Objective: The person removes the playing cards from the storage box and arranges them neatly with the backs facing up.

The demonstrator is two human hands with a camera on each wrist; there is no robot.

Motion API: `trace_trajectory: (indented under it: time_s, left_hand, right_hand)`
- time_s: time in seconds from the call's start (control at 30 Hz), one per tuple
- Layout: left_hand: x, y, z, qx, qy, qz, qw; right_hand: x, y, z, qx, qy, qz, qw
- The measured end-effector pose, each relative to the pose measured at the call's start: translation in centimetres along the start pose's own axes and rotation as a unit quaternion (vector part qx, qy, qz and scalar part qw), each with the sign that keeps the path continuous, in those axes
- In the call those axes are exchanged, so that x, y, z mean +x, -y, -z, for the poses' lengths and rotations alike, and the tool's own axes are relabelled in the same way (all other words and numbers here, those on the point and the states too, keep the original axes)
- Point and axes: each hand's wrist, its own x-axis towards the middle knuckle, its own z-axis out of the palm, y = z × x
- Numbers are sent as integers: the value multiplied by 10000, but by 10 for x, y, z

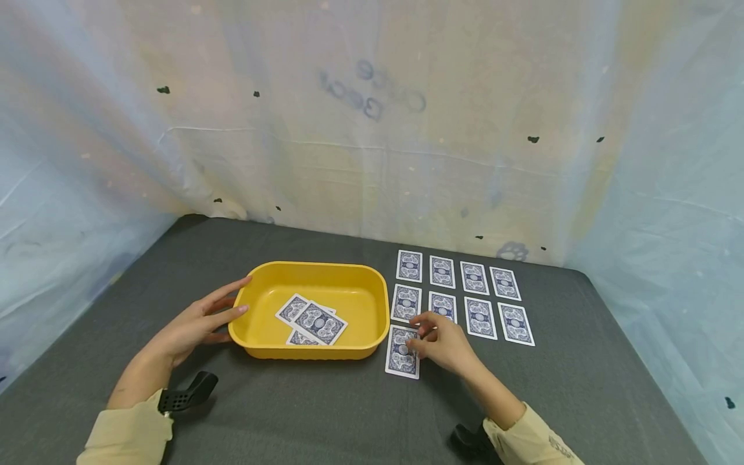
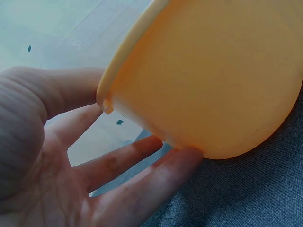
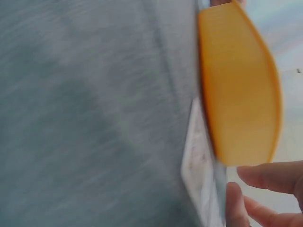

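A yellow plastic tray [image 1: 310, 352] stands on the dark cloth with a few blue-patterned playing cards [image 1: 320, 323] lying loosely inside. My left hand [image 1: 188, 326] touches the tray's left end; in the left wrist view its thumb is at the rim and the spread fingers [image 2: 123, 158] lie against the outer wall. Just right of the tray, my right hand [image 1: 446, 345] hovers at a face-down playing card [image 1: 401, 363] on the cloth. In the right wrist view the thumb and fingers [image 3: 272, 177] are apart, and that card [image 3: 199, 165] lies flat beyond them.
Face-down cards lie in two rows right of the tray, including a far-right card [image 1: 516, 324] and a back card [image 1: 409, 266]. My right hand partly covers one card [image 1: 443, 303]. A pale plastic curtain [image 1: 372, 181] hangs along the table's back edge.
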Motion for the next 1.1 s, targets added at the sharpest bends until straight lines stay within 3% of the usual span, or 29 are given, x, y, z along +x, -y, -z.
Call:
trace_trajectory:
  time_s: [0.4, 0.67, 1.1]
  left_hand:
    - [-1, 0, 2, -39, 17, 18, 10000]
    - [-2, 0, 0, 1, -45, -20, 10000]
    - [1, 1, 2, -20, -4, 82, 10000]
  right_hand:
    - [21, 41, -6, 1418, -48, 401, 9891]
    - [32, 61, -21, 1522, 185, 637, 9861]
    - [51, 90, -56, 1318, 629, 548, 9878]
